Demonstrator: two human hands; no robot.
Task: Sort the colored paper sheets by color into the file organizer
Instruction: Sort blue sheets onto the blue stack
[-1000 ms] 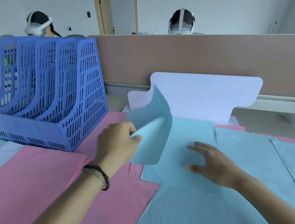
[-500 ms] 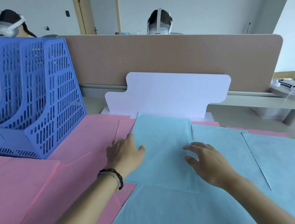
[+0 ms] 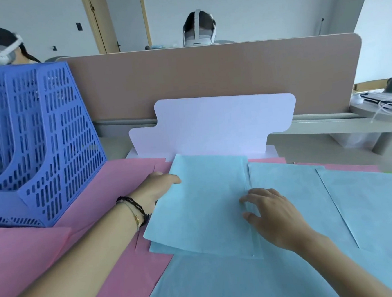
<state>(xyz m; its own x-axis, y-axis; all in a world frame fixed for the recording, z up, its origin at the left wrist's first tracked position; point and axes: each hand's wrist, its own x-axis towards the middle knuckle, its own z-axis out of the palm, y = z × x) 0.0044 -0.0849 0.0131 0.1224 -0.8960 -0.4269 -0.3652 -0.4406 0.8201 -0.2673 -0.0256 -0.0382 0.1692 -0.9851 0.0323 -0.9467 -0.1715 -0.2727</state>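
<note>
Your left hand (image 3: 157,189) gripped the small blue stack's (image 3: 206,203) left edge; your right hand (image 3: 269,215) lay flat, fingers relaxed, on it. The file organizer (image 3: 37,142) at the worktop's far left looked unfilled; pink sheets (image 3: 84,227) remained unsorted.

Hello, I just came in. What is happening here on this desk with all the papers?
A person is sorting colored paper. The left hand holds the left edge of a small stack of blue sheets, thumb on top and fingers hidden beneath, while the right hand rests flat on its right edge. More blue sheets and pink sheets lie spread around. The blue file organizer stands at the left; no paper is visible in it.
</note>
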